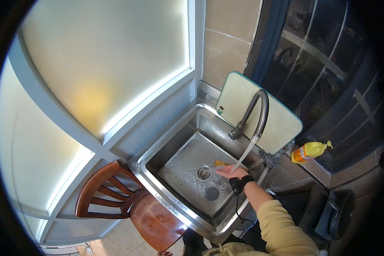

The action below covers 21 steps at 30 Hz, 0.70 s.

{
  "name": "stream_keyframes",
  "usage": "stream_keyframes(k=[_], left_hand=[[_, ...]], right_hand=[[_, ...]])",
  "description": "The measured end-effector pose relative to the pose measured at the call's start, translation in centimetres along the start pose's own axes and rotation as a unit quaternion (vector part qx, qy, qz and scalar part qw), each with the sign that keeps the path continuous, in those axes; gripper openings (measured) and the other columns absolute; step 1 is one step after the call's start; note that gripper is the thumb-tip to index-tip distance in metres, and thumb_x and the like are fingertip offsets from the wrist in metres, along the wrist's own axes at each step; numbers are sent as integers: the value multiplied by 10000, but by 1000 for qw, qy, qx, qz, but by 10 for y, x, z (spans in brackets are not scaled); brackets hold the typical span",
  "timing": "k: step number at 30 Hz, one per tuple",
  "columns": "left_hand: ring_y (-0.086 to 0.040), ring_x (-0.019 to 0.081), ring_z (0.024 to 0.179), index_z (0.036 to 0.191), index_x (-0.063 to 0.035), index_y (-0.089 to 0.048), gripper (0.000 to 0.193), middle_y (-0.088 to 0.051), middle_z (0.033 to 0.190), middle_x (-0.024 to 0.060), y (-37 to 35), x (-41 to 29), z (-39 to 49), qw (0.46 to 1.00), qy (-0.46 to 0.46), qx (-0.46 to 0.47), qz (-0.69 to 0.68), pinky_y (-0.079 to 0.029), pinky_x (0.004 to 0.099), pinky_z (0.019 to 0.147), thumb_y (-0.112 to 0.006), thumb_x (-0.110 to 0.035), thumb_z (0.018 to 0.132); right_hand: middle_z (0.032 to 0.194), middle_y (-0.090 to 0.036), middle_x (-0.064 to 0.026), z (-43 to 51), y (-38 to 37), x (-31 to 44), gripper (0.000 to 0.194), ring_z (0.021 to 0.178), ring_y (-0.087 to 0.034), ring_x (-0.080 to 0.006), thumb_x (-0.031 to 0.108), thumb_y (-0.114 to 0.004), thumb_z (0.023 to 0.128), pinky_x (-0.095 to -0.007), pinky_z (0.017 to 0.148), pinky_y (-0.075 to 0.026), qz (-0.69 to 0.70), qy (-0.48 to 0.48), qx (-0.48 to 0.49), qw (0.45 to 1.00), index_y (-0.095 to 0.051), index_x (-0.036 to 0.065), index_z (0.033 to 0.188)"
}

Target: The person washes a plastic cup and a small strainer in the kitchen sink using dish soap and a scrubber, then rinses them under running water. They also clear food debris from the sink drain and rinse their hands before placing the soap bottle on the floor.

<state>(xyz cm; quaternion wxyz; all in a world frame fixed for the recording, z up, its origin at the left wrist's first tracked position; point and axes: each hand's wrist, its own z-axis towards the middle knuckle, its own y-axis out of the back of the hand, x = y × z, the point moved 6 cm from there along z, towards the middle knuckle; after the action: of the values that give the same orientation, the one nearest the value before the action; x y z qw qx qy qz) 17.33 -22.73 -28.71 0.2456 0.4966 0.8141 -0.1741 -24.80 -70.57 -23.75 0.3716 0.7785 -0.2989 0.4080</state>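
Note:
My right hand [232, 171] is inside the stainless steel sink [179, 198], beneath the stream from the curved faucet [263, 112]. Water runs onto it beside the round drain [204, 173]. A yellow-orange object [221, 163] shows just behind the fingers; its shape is partly covered, and I cannot tell if the hand grips it. A black strap device [240, 184] with a cable is around that wrist. A dark round disc [212, 194] lies on the sink floor near the drain. Only some fingers of my left hand [165, 253] appear at the bottom edge, by the wooden chair [160, 220].
A pale cutting board [281, 124] with a green rim leans behind the faucet. A steel wool scrubber [268, 159] lies at the sink's back corner. A yellow pump bottle [308, 152] stands on the ledge by the dark window. Frosted panels [115, 64] rise at left.

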Motion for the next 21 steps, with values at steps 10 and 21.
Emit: stream_keyframes(k=[10, 21], left_hand=[[-595, 253, 973, 1191, -54, -470, 364, -551, 1104, 84, -7, -7, 6, 999, -22, 23, -2, -473, 391, 788, -511, -289, 916], [-593, 260, 983, 1218, -37, -447, 394, -545, 1145, 115, -2, 2, 15, 1000, -10, 15, 17, -471, 398, 813, -508, -280, 914]], right_hand=[[1491, -120, -207, -12, 31, 98, 612, 1386, -141, -303, 332, -274, 980, -452, 1123, -149, 889, 29, 31, 457, -99, -76, 1400], [1442, -22, -343, -30, 46, 162, 699, 1360, -63, -440, 347, -274, 977, -490, 1127, -110, 838, -108, 99, 525, 12, -164, 1359]])
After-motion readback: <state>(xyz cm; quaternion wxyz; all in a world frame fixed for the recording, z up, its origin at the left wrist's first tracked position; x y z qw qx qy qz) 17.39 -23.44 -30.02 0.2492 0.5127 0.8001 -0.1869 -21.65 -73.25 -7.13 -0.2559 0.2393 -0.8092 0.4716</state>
